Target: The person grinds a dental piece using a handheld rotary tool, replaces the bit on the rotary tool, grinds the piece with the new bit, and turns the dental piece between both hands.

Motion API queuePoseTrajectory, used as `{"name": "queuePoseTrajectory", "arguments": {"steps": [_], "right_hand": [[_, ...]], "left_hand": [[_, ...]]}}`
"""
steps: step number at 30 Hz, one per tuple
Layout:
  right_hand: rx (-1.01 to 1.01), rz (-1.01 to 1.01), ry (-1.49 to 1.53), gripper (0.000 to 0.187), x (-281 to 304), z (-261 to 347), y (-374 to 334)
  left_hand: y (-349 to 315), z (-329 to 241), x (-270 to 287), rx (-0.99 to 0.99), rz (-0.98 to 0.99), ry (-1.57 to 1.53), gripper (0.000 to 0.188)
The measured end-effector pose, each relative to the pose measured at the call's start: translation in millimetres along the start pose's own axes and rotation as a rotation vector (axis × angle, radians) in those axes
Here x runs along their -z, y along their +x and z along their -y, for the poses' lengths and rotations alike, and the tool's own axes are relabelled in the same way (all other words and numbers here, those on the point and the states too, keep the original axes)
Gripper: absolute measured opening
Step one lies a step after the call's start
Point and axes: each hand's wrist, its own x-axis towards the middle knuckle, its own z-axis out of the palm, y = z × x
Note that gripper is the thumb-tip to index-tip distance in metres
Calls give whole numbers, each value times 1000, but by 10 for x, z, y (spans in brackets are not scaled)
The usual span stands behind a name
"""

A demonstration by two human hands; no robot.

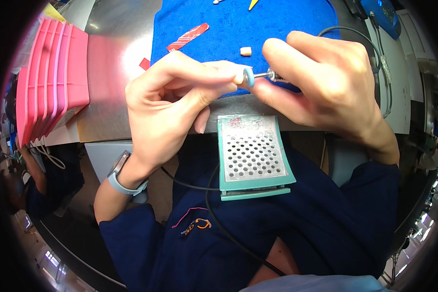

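Observation:
Between the thumb and fingertips of my left hand (168, 100) is pinched a small cream, tooth-coloured dental crown (239, 77), mostly covered by the fingers. My right hand (328, 82) is wrapped round a rotary handpiece (273, 75), whose body is largely hidden in the palm. On its thin metal shank sits a light blue polishing wheel (249, 77), which meets or nearly meets the crown; I cannot tell whether it touches or spins. Just beyond the hands, another small tooth-coloured piece (246, 51) lies on a blue cloth (224, 29).
Below my hands a green-framed suction grille (255, 155) with round holes juts from the metal bench edge. Pink stacked trays (53, 80) stand at the left. Red strips (189, 37) lie near the cloth's left side. A blue device (382, 18) with a cable (382, 58) is at the far right.

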Motion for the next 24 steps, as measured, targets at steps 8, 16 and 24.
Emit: {"name": "queuePoseTrajectory", "arguments": {"steps": [8,16,24], "right_hand": [[-9,16,25,27,-29,-33,-73],[-15,22,27,25,-35,-20,-75],[-14,23,42,24,-44,-6,-65]], "left_hand": [[0,-16,-24,22,-23,-3,9],[1,-21,-18,17,-9,-2,9],[-10,-5,5,10,-1,-16,9]]}}
